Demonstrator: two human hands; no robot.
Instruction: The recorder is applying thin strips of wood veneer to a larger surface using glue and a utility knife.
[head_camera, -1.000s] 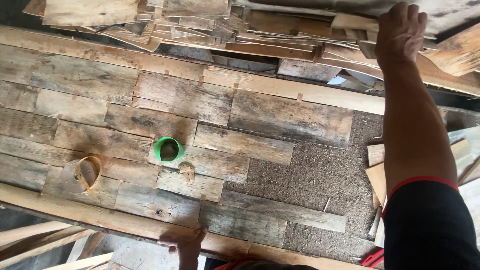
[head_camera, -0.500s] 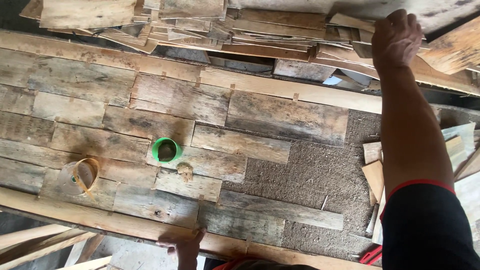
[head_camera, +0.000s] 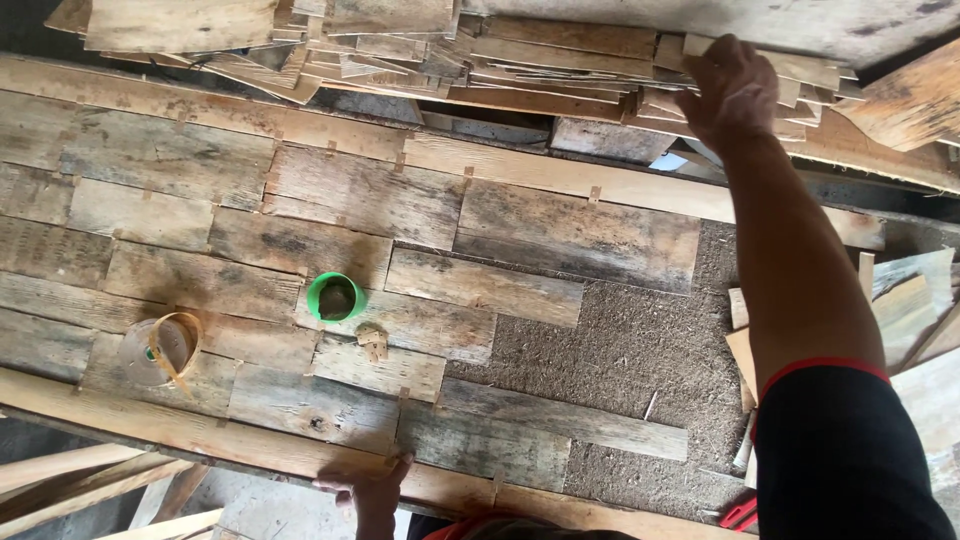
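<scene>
The stack of thin wood strips (head_camera: 560, 60) lies along the far edge of the desk, a loose heap of pale and grey slats lying flat, their ends ragged and overlapping. The right hand (head_camera: 735, 90) reaches out to it at full stretch, its fingers curled down over the top slats near the right end of the heap; the grip looks closed onto the edge of a strip there, though how firmly it holds cannot be told from this angle. The bare forearm runs back to a black sleeve (head_camera: 850, 460) with a red cuff at the lower right. The left hand (head_camera: 370, 490) rests at the near edge, its fingers spread flat and pressing on a long pale board (head_camera: 200, 425) that borders the work; its grip is open and holds nothing. Between the two hands lies a panel of weathered grey planks (head_camera: 380, 200) laid side by side in staggered rows, with a second pale board (head_camera: 560, 175) along the far side. To the right the planks stop, and a rough brown chipboard surface (head_camera: 630, 350) shows bare. On the planks stand a green roll of tape (head_camera: 336, 296), a small wooden scrap (head_camera: 372, 340) just beside it, and further left a clear roll of tape (head_camera: 160, 350).
</scene>
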